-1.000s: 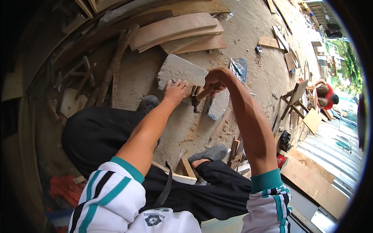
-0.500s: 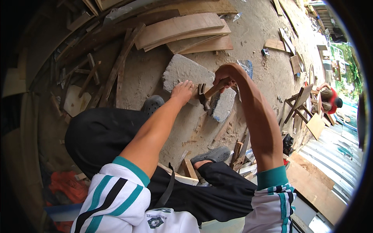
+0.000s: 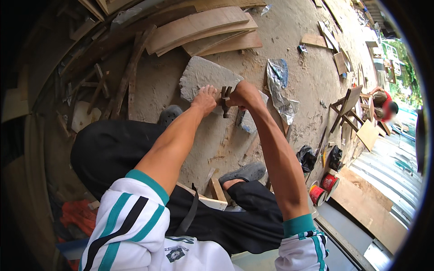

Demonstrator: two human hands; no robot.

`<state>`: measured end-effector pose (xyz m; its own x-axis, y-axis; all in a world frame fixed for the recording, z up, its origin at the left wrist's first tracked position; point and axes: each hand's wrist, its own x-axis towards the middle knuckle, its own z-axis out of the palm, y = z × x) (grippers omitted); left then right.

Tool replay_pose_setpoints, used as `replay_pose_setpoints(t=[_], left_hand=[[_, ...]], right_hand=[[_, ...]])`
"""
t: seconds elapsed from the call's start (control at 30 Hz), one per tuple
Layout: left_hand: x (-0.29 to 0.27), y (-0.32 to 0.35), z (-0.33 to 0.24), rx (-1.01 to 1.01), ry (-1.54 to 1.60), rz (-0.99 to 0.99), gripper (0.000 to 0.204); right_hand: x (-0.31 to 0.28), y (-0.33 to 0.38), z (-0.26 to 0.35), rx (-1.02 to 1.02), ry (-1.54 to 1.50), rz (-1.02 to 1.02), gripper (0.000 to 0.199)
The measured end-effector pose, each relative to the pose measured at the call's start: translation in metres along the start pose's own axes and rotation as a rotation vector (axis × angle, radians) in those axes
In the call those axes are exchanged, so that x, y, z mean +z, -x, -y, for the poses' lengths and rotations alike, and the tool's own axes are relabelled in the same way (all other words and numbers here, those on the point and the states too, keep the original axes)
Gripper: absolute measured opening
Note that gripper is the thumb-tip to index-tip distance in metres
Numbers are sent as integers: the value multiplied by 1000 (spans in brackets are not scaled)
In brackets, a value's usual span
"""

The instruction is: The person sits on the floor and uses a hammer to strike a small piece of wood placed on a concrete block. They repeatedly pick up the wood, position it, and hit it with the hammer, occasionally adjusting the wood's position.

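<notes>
A grey concrete slab (image 3: 205, 74) lies on the dirt floor in front of me. On its near edge my left hand (image 3: 205, 99) rests, fingers curled down around something I cannot make out. A claw hammer (image 3: 225, 103) is in my right hand (image 3: 245, 95), which is closed around the handle near the head. The hammer head is just right of my left fingers. My right hand and forearm hide part of the slab, and a blue-stained end of a block (image 3: 247, 123) shows beneath the wrist.
Curved plywood boards (image 3: 199, 28) are stacked beyond the slab. Scrap timber (image 3: 131, 74) leans at the left. Crumpled plastic sheeting (image 3: 281, 88) lies on the right, with red cans (image 3: 318, 194) nearer me. Another person (image 3: 383, 106) is by a wooden frame (image 3: 347, 108) at far right.
The hammer and my right hand have come lower and to the left, closer to my left hand. My forearm has swung left, uncovering the plastic sheeting and red cans.
</notes>
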<state>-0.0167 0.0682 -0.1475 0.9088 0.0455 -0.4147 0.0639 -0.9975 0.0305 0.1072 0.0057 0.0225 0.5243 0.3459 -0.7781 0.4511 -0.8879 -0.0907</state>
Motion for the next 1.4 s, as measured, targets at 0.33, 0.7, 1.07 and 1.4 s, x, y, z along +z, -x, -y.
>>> replay_pose_setpoints(t=[0.33,0.7,1.07,1.4], left_hand=[[5,2,-7,-16,-53,-46,64],[-144,14,66,-134,-119,133,51],[-163,-18,47,7,-77,91,23],[-135,-71,39,-36,91,209,31]], right_hand=[[37,24,-15,-15,-130,-352,35],[30,6,-3,-23,-256,-374,27],[33,-2,-10,-90,-184,-322,20],[34,19,-18,-149,-259,-345,23]])
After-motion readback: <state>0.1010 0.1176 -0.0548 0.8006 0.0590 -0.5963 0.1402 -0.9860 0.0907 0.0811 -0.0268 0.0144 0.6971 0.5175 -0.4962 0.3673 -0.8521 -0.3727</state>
